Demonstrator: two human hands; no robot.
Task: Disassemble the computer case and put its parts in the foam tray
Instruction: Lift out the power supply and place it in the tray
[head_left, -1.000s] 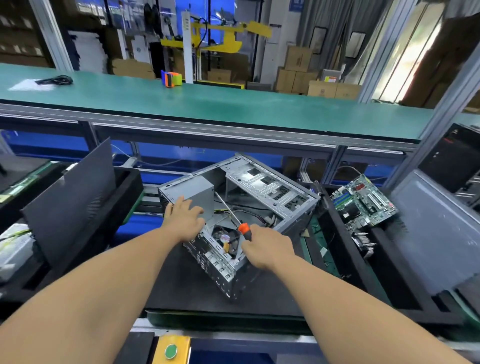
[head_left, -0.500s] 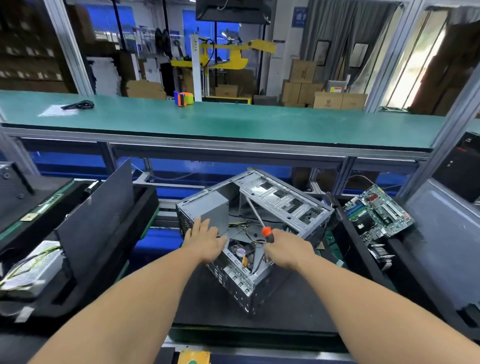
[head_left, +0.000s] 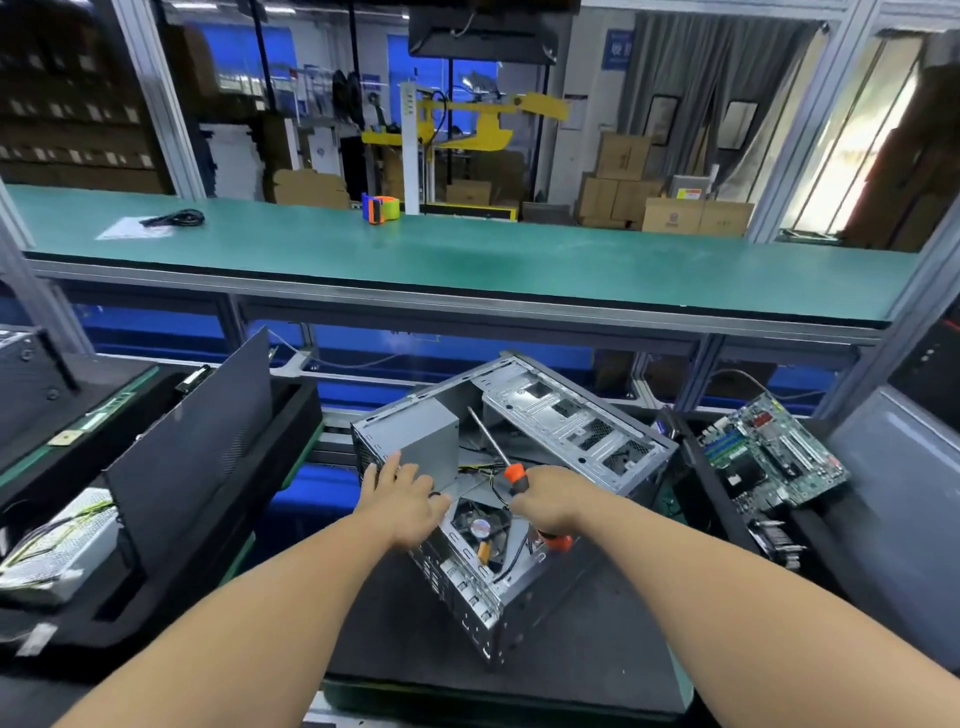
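The computer case (head_left: 519, 499) sits open on a dark mat (head_left: 395, 639) at the centre of my view, tilted so one corner points toward me at six o'clock. My left hand (head_left: 410, 501) rests on the grey power supply (head_left: 415, 441) at the case's ten o'clock corner, fingers spread and fairly straight over its top, gripping nothing. My right hand (head_left: 550, 501) is wrapped round the orange-and-black handle of a screwdriver (head_left: 498, 457), whose shaft runs up toward eleven o'clock into the case interior. Just below and between my hands, a small fan (head_left: 480, 525) lies inside the chassis with loose wires beside it.

At three o'clock a green motherboard (head_left: 769, 457) leans in a black foam tray (head_left: 727, 525). At nine o'clock a dark side panel (head_left: 192, 441) stands tilted in another black foam tray (head_left: 291, 415), and a silvery unit with yellow wires (head_left: 57, 545) lies further out at eight o'clock. At twelve o'clock a green bench top (head_left: 467, 260) carries an orange tape dispenser (head_left: 382, 209) and a black cable (head_left: 176, 218).
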